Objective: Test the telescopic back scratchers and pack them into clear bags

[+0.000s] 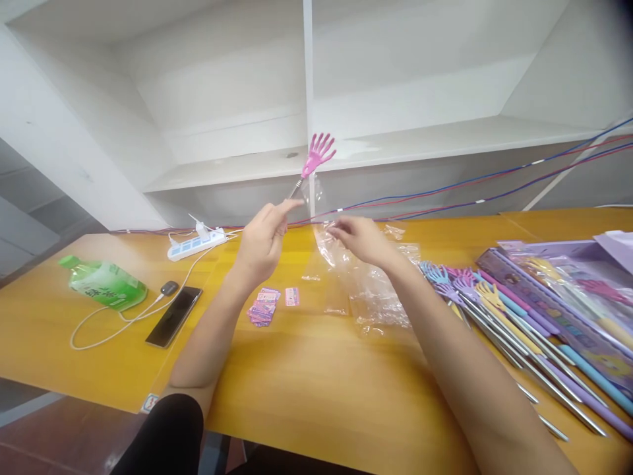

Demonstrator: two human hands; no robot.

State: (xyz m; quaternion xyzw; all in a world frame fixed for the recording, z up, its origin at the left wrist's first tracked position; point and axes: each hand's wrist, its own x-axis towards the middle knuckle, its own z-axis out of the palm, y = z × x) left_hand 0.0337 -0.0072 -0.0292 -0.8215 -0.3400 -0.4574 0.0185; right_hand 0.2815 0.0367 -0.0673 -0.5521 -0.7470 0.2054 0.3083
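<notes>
My left hand is raised above the yellow table, fingers pinched on the metal stem of a pink hand-shaped back scratcher that points up and away. My right hand is closed on the top of a clear plastic bag, which hangs close under the scratcher. More clear bags lie on the table below my right hand. A small stack of pink and purple labels and one single label lie under my left hand.
Several coloured back scratchers and purple boxes lie at the right. At the left are a green bottle on its side, a black phone with a white cable, and a white power strip. White shelves stand behind.
</notes>
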